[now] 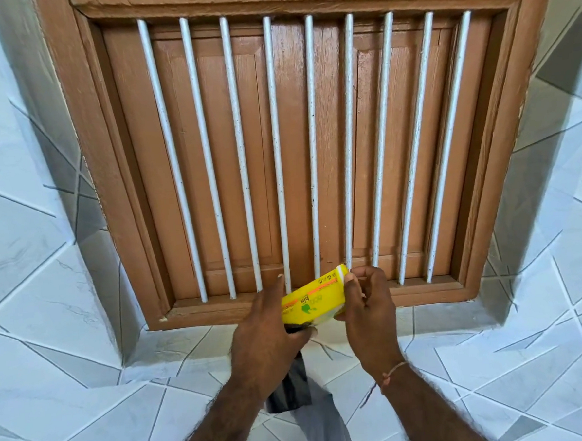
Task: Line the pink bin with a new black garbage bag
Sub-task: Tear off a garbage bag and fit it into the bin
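Black garbage bag (289, 387), a strip of thin dark plastic, hangs down from beneath a yellow garbage-bag packet (313, 302) and trails below the left hand toward the lower centre of the view, partly in front of a grey trouser leg (321, 426). Both hands hold the packet at the middle of the frame, just in front of the sill. Left hand (267, 327) grips the packet's lower left end, thumb curled under it against the black plastic, index finger stretched upward along the packet's side. Right hand (366, 307) pinches the packet's upper right end between thumb and curled fingers; a thin thread bracelet (392, 372) circles that wrist. Printed on the packet are green lettering, a green logo and an orange band, all seen upside down. Behind the hands stands a brown wooden window (309, 144) with closed panelled shutters, fronted by nine white vertical bars (277, 153) set in its frame. White tiled wall (28, 236) with grey angular line patterns surrounds the window, and the tiled sill (188, 349) runs beneath it. The pink bin does not appear in this view.
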### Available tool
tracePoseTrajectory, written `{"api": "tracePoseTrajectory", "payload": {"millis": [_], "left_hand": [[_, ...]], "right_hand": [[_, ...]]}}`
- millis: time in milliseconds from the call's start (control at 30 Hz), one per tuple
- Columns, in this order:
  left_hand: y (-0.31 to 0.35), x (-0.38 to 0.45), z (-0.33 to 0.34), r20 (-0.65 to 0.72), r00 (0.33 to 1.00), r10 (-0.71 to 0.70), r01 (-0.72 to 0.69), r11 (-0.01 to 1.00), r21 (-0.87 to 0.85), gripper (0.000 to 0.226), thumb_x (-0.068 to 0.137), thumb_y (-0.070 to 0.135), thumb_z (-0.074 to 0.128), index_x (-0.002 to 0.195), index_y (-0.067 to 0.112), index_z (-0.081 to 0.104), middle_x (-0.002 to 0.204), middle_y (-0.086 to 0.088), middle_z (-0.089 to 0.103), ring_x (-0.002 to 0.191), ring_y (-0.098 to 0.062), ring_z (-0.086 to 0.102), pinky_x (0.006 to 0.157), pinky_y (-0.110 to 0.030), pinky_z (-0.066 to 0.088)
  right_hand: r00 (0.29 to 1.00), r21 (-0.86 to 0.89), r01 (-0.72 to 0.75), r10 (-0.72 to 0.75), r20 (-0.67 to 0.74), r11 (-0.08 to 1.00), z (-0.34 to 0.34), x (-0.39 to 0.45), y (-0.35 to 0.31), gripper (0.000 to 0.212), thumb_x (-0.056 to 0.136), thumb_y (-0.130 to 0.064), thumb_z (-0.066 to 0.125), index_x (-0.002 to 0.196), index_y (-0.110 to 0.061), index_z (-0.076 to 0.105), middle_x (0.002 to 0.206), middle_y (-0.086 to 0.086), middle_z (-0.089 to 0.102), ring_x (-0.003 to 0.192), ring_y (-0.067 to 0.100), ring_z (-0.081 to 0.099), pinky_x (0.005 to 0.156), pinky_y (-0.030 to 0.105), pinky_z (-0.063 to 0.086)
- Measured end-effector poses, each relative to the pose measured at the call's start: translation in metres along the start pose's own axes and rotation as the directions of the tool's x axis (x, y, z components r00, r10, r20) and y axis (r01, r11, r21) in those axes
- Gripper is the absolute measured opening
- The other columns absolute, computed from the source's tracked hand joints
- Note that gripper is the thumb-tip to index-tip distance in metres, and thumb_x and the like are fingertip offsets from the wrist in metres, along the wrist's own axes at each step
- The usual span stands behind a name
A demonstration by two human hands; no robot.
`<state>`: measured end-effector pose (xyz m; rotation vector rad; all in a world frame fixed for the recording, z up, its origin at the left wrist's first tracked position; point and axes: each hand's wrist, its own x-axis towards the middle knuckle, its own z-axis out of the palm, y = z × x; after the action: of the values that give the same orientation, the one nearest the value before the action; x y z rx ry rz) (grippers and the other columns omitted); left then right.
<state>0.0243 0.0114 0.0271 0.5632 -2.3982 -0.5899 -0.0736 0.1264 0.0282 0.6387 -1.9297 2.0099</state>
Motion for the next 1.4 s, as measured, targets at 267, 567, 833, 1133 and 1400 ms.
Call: {"api": "tracePoseTrajectory", "payload": {"millis": [267, 567, 833, 1133, 1400], "left_hand": [[-0.016, 0.002, 0.004, 0.105, 0.988, -0.115, 0.144, 0.930, -0.338, 0.064, 0.078, 0.039, 0.076, 0.135, 0.033, 0.047, 0.114, 0.023, 0.063, 0.105, -0.001, 0.058, 0.079, -0.007, 0.038], [-0.016, 0.007, 0.003, 0.094, 0.989, -0.115, 0.141, 0.923, -0.357, 0.065, 0.076, 0.031, 0.079, 0.134, 0.028, 0.050, 0.118, 0.016, 0.066, 0.103, -0.002, 0.057, 0.088, -0.016, 0.040], [-0.020, 0.009, 0.006, 0.086, 0.990, -0.115, 0.137, 0.935, -0.328, 0.067, 0.075, 0.035, 0.080, 0.135, 0.028, 0.050, 0.117, 0.016, 0.067, 0.104, -0.003, 0.059, 0.089, -0.019, 0.043], [-0.018, 0.009, 0.002, 0.109, 0.989, -0.095, 0.128, 0.929, -0.347, 0.061, 0.076, 0.034, 0.079, 0.131, 0.029, 0.053, 0.104, 0.025, 0.064, 0.099, 0.000, 0.061, 0.087, -0.017, 0.044], [-0.021, 0.007, 0.002, 0.085, 0.989, -0.122, 0.144, 0.933, -0.331, 0.063, 0.075, 0.034, 0.079, 0.132, 0.028, 0.052, 0.114, 0.016, 0.068, 0.102, -0.004, 0.062, 0.092, -0.024, 0.048]], "right_hand": [[0.983, 0.073, -0.179, 0.175, 0.061, 0.981, -0.008, 0.011, 0.004, 0.019, 0.101, -0.024, 0.039, 0.087, -0.025, 0.050, 0.083, 0.000, 0.061, 0.075, 0.022, 0.065, 0.062, 0.045, 0.061], [0.991, -0.073, -0.135, 0.134, -0.019, 0.988, -0.008, 0.015, 0.013, 0.017, 0.096, -0.032, 0.039, 0.097, -0.020, 0.051, 0.073, 0.001, 0.062, 0.072, 0.033, 0.066, 0.061, 0.058, 0.057], [0.977, 0.111, -0.211, 0.214, -0.013, 0.971, -0.009, 0.015, 0.011, 0.015, 0.098, -0.021, 0.049, 0.084, -0.025, 0.054, 0.084, 0.003, 0.067, 0.081, 0.025, 0.067, 0.063, 0.043, 0.061], [0.947, 0.213, -0.306, 0.320, -0.029, 0.928, -0.013, 0.020, 0.009, 0.013, 0.095, -0.021, 0.057, 0.103, -0.011, 0.056, 0.093, 0.009, 0.068, 0.078, 0.023, 0.069, 0.056, 0.040, 0.061], [0.945, 0.234, -0.325, 0.308, 0.107, 0.916, -0.023, 0.023, 0.003, 0.003, 0.090, -0.009, 0.063, 0.087, -0.009, 0.062, 0.084, 0.013, 0.072, 0.073, 0.023, 0.067, 0.064, 0.042, 0.061]]}}
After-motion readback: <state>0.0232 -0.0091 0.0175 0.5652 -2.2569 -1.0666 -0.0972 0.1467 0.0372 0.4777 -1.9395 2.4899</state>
